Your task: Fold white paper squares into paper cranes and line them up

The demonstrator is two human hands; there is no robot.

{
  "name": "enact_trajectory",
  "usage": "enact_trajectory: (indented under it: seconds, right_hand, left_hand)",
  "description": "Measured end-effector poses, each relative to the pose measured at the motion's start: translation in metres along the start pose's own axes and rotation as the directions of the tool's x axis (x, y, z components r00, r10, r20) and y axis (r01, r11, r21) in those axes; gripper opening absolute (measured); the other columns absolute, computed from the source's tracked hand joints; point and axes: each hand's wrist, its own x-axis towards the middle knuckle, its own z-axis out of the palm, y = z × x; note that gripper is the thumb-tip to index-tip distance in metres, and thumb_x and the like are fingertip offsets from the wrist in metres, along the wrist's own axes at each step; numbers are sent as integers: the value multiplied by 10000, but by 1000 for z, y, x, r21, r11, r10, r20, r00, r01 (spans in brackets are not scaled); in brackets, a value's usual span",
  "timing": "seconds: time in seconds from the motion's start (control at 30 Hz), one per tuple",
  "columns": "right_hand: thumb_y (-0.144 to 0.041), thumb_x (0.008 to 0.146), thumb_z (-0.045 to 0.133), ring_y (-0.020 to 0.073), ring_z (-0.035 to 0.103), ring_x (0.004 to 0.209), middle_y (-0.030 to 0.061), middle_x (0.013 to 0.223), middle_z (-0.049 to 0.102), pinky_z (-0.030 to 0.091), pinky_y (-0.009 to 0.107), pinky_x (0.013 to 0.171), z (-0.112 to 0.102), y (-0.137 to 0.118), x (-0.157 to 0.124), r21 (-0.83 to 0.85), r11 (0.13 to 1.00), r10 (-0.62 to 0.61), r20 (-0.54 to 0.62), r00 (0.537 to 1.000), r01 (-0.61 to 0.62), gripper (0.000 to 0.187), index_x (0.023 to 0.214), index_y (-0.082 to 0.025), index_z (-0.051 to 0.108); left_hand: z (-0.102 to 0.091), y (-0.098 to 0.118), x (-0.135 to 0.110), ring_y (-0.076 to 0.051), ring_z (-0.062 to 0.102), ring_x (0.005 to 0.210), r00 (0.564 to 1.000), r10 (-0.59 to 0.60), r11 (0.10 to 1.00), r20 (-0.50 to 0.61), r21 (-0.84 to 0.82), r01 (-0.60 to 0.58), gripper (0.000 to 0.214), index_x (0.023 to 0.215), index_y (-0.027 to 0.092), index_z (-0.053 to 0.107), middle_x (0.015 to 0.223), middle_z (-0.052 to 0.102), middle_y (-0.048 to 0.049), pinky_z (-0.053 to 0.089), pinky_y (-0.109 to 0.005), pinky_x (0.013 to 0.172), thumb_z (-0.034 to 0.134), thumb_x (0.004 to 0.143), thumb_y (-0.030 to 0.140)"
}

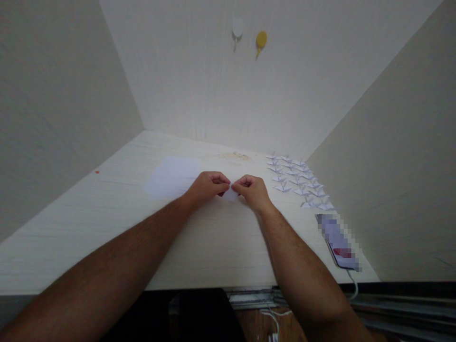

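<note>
- Left hand (211,184) pinched tight, thumb against forefinger on the left side of a small piece of white paper (231,194), the other fingers curled inward. The paper is held at the middle of a pale wood-grain desk (89,237); whether it touches the surface cannot be told.
- Right hand (254,191) mirrors that grip on the paper's upper right side, thumb and forefinger closed, the two sets of fingertips nearly meeting. By all appearances, a fold is being lined up or shaped, though any creases are too small to make out. Such a move would seem to call for matched edges, one side pinned steady and light thumb pressure along the crease.
- Near the desk's left edge, a red speck (97,172) lies well apart from the work.
- Toward the back left corner, loose white paper (171,173) lies flat beside the left hand; one sheet or several, it is hard to tell.
- Along the back edge, a brownish stain (237,156) marks the desk, below a white hook (237,27) and a yellow hook (261,39) on the back wall (199,85).
- By the back right corner, paper cranes (298,181) stand in close rows.
- Near the front right corner, a phone (337,242), its screen blurred out, trails a white cable (354,286) over the front edge.
</note>
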Motion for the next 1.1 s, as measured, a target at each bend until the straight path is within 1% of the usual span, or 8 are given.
enact_trajectory:
  seconds: [0.27, 0.53, 0.7, 0.8, 0.93, 1.03, 1.1]
  right_hand:
    - [-351, 658, 748, 88, 487, 494, -11, 576, 616, 345, 225, 480, 1, -1, 0, -57, 998, -12, -27, 1000, 11, 207, 642, -177, 637]
    - [-368, 662, 751, 88, 465, 497, -21, 565, 594, 321, 224, 469, 2, -2, -2, -100, 995, -14, -44, 999, 9, 225, 647, -177, 633]
    - [-376, 662, 751, 90, 466, 501, -17, 573, 596, 328, 230, 475, 2, -2, -2, -99, 995, -18, -42, 999, 14, 234, 645, -177, 630]
    - [-390, 668, 754, 91, 471, 502, -13, 578, 603, 339, 233, 488, 2, -2, -2, -99, 995, -24, -38, 999, 21, 246, 650, -177, 632]
    - [-444, 682, 755, 99, 499, 522, -1, 607, 631, 358, 236, 500, 2, 0, -2, -136, 990, -32, -40, 999, 26, 290, 670, -176, 645]
    - [-454, 689, 755, 101, 491, 525, -3, 595, 623, 348, 236, 491, 2, 0, -2, -202, 979, -55, -79, 995, 38, 297, 664, -177, 651]
    - [-455, 693, 753, 101, 487, 524, -5, 582, 612, 346, 238, 488, 3, 0, -2, -220, 974, -75, -108, 991, 49, 298, 659, -177, 651]
  left_hand:
    - [1, -2, 0, -94, 539, 502, 1000, -9, 999, -2, 47, 9, 105, 721, 146, 694, 535, 629, 6, 384, -205, 503, 698, 654, 226]
    - [1, 1, -2, -89, 524, 492, 1000, 17, 987, -22, 158, -13, 111, 697, 153, 693, 551, 638, 1, 358, -201, 487, 704, 696, 263]
    - [2, 1, -1, -96, 532, 500, 998, 33, 978, -50, 207, -22, 108, 678, 157, 697, 552, 642, -4, 374, -207, 502, 691, 703, 262]
    - [3, -1, 0, -104, 530, 500, 994, 61, 975, -92, 217, -40, 113, 656, 161, 697, 538, 634, -4, 376, -213, 501, 685, 698, 266]
    - [5, -2, 0, -111, 521, 515, 971, 135, 970, -195, 228, -88, 94, 629, 168, 689, 554, 635, 1, 370, -218, 498, 683, 674, 250]
    - [7, -1, 0, -112, 521, 531, 951, 152, 969, -268, 231, -90, 90, 621, 163, 678, 576, 641, 0, 374, -223, 511, 680, 666, 242]
    - [8, -2, 1, -114, 529, 544, 945, 146, 973, -293, 214, -84, 103, 628, 161, 669, 588, 642, 0, 386, -228, 524, 682, 671, 254]
